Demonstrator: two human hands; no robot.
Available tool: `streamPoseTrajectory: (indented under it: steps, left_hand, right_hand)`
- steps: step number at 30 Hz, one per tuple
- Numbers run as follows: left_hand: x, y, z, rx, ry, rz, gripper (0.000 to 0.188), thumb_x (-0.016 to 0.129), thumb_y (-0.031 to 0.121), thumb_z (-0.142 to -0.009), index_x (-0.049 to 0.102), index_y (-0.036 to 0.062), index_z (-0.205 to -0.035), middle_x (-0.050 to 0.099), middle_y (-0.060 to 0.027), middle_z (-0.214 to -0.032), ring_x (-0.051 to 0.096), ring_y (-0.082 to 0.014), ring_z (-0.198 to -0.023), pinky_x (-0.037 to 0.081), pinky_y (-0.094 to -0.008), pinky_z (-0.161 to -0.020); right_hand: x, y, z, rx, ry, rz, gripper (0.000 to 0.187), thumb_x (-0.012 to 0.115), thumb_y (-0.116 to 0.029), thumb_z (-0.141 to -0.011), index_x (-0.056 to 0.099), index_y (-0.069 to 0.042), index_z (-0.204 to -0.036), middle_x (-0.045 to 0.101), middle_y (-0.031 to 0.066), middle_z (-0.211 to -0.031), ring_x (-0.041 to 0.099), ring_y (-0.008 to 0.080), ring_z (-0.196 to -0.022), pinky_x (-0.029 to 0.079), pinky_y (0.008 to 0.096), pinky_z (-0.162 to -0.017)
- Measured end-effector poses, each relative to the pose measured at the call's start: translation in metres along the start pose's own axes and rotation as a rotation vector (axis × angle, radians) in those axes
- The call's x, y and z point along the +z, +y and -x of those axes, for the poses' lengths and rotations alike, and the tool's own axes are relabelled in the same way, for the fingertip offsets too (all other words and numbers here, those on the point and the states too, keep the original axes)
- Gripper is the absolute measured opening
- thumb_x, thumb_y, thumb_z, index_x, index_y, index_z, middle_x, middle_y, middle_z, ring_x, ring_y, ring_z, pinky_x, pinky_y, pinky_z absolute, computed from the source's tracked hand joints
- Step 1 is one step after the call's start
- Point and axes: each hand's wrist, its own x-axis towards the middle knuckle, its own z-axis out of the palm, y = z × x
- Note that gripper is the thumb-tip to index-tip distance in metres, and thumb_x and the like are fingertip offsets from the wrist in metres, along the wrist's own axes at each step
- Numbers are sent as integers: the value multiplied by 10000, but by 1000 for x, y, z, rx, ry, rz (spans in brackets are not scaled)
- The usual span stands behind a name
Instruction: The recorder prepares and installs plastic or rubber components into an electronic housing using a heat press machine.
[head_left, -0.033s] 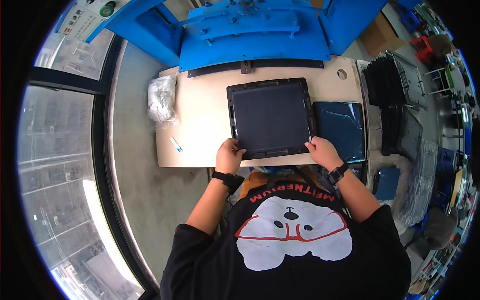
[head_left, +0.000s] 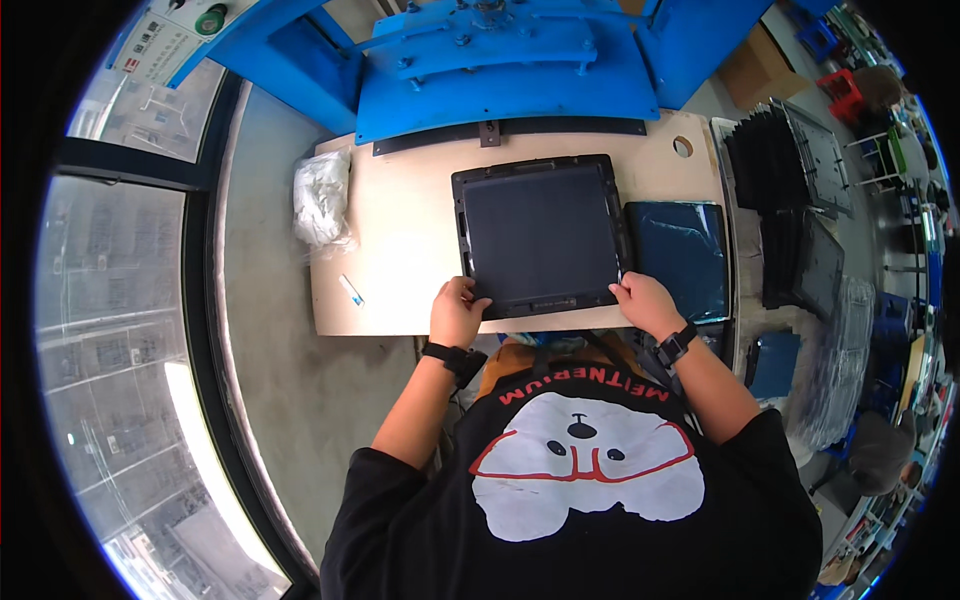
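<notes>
A dark flat panel (head_left: 540,235), glossy-faced, sits inside a black rectangular frame (head_left: 460,205) on the pale wooden board, slightly turned. My left hand (head_left: 459,310) grips the frame's near left corner, thumb on top and fingers curled at the edge. At the near right corner, my right hand (head_left: 648,303) pinches the frame between thumb and fingers. The undersides of both grips are hidden. Just right of the frame lies a stack of dark blue sheets (head_left: 680,255) with a shiny, film-like surface.
Behind the frame stands a blue press (head_left: 500,90) with a bolted plate. On the wooden board (head_left: 395,290) are a bagged white bundle (head_left: 322,195) and a small blue-and-white strip (head_left: 351,290). Black frames (head_left: 765,165) are stacked at right. A window runs along the left.
</notes>
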Motion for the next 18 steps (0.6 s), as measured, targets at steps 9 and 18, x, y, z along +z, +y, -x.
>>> streamPoseTrajectory:
  steps: [9,18]
  left_hand:
    - [-4,-6,-18,52,-3,66,430,794,39,-703,615,24,-1094,550,-149,-1081,581,-294,-922,507,-369,-811]
    - [-17,20,-38,342,-125,-247,697,811,85,-667,530,115,-1304,432,-170,-1398,374,-379,-1332,348,-481,-1077]
  right_hand:
    - [-6,-7,-7,54,-118,101,316,575,-310,-924,653,-12,-854,667,191,-828,642,393,-815,506,486,-708]
    - [-11,-6,-10,61,-127,143,384,583,-344,-916,667,-1,-765,661,200,-803,638,396,-796,511,476,-714]
